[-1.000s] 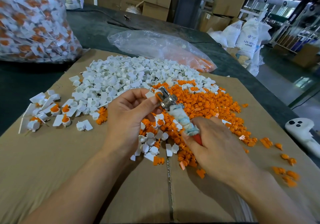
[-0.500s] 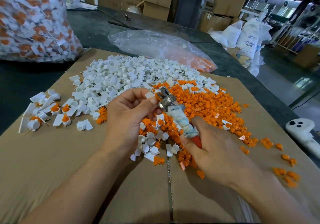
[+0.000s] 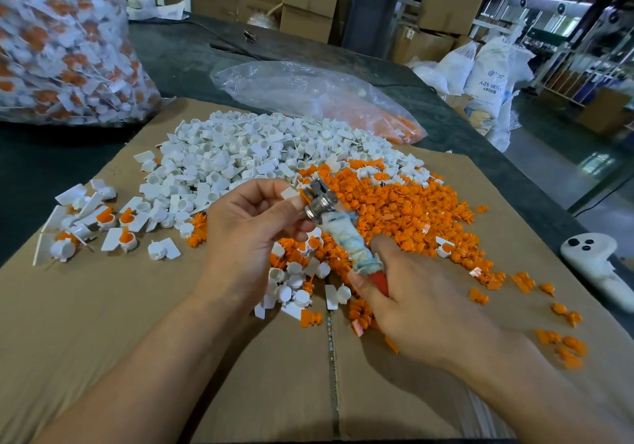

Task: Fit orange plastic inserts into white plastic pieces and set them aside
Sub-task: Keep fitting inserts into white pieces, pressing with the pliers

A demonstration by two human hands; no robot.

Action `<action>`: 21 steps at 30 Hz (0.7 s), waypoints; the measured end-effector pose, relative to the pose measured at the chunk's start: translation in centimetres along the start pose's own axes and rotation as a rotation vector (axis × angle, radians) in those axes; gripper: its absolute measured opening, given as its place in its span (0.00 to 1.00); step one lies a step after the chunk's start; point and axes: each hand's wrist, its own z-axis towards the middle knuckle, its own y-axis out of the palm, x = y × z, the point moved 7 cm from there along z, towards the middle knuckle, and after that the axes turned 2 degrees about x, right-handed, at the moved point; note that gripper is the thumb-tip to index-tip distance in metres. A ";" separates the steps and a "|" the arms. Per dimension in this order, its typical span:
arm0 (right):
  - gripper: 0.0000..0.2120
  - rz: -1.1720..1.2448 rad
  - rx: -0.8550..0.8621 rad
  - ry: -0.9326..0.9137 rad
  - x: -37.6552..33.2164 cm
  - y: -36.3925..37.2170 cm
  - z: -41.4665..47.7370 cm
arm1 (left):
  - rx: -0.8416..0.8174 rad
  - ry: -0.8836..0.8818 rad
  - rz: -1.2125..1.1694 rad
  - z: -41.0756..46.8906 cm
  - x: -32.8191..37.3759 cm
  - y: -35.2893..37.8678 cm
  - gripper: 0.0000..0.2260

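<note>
Little has changed in the last second. The left hand (image 3: 254, 224) still pinches a white piece (image 3: 290, 193), and the right hand (image 3: 422, 309) still grips the cloth-wrapped tool (image 3: 338, 227), whose metal head is against the piece. I judge the insert is mid-pressing. Finished pieces (image 3: 103, 220) lie far left on the cardboard surface (image 3: 103, 323), and loose orange inserts (image 3: 404, 210) crowd beneath the hands.
</note>
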 end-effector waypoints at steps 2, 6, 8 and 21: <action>0.12 -0.015 0.011 -0.010 -0.2 0.1 0.0 | 0.001 0.001 -0.003 0.0 0.0 0.0 0.04; 0.12 -0.009 0.020 -0.022 -0.3 0.3 0.0 | 0.001 0.001 0.002 0.0 0.0 0.0 0.03; 0.12 -0.014 0.014 -0.019 -0.3 0.2 0.1 | 0.004 -0.015 -0.006 0.0 -0.1 -0.1 0.04; 0.12 0.071 0.093 0.091 2.7 -1.0 0.2 | 0.096 -0.138 0.037 0.3 -0.7 -0.9 0.06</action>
